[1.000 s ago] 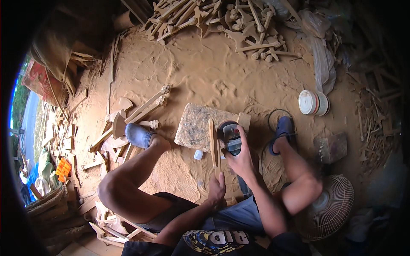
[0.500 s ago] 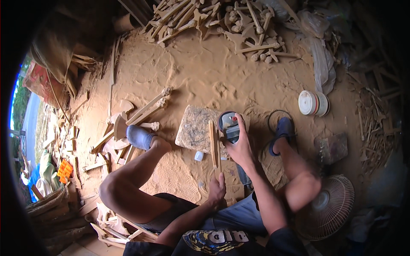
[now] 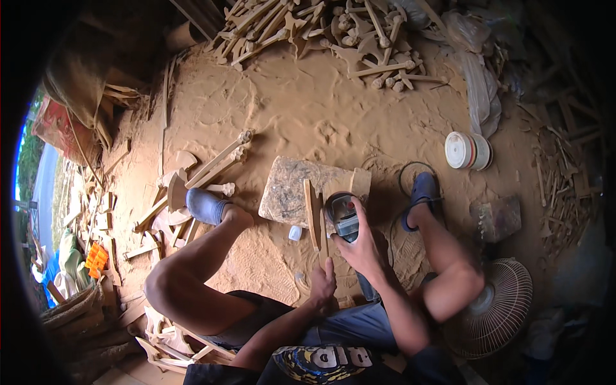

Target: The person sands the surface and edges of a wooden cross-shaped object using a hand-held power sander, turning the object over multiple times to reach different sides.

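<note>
Sawdust-covered floor [image 3: 308,115] surrounds the stone slab [image 3: 292,192]; since a moment ago the right hand [image 3: 362,247], clenched on the grinder [image 3: 341,217], shifted slightly, left hand [image 3: 323,285] still grasping the wooden stick [image 3: 312,215].

Wood pile [image 3: 333,32], fan [image 3: 497,308] — white tape roll [image 3: 467,151].

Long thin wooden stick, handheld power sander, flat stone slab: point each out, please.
long thin wooden stick [image 3: 310,212], head view, on its upper shaft.
handheld power sander [image 3: 340,212], head view, on its grey top housing.
flat stone slab [image 3: 285,189], head view, on its bare left surface.
</note>
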Motion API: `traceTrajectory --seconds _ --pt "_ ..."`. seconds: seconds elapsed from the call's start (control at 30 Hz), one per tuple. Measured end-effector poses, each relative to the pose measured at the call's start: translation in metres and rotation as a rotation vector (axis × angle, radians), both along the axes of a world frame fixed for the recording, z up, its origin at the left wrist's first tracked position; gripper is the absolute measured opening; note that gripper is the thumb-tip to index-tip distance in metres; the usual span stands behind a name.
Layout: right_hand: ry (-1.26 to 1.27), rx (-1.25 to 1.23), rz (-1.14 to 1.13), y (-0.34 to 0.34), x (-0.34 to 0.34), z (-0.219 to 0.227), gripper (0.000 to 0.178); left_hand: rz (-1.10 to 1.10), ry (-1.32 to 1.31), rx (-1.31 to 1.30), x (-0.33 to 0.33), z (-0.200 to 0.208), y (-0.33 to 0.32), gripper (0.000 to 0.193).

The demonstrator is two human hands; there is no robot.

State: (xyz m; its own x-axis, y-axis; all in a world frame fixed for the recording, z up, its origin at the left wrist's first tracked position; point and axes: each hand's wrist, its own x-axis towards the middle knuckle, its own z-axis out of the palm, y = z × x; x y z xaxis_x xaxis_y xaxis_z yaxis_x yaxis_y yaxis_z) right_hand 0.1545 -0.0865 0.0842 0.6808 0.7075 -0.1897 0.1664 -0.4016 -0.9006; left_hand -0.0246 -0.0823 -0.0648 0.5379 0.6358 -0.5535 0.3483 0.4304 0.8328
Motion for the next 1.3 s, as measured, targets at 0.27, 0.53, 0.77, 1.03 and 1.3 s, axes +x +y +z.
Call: traceTrajectory --seconds 0.27,0.53,0.77,1.03,1.3 --pt "-0.049 0.211 -0.056 -0.017 0.000 -0.010 0.096 0.041 -0.069 -0.273 -0.006 0.003 0.005 0.032" --pt "0.052 0.079 0.012 -0.015 -0.010 -0.003 0.097 0.070 -0.025 -0.222 0.002 0.024 0.006 0.032" --pt "0.044 -0.006 0.065 -0.019 -0.018 -0.006 0.096 0.050 -0.030 -0.199 0.001 0.022 0.006 0.033" --pt "-0.020 0.106 -0.050 -0.026 -0.006 -0.011 0.097 0.039 -0.029 -0.083 -0.008 0.022 0.010 0.043" --pt "-0.107 0.174 -0.140 -0.034 0.015 0.009 0.096 0.594 -0.389 -0.309 -0.002 0.107 0.176 0.085"
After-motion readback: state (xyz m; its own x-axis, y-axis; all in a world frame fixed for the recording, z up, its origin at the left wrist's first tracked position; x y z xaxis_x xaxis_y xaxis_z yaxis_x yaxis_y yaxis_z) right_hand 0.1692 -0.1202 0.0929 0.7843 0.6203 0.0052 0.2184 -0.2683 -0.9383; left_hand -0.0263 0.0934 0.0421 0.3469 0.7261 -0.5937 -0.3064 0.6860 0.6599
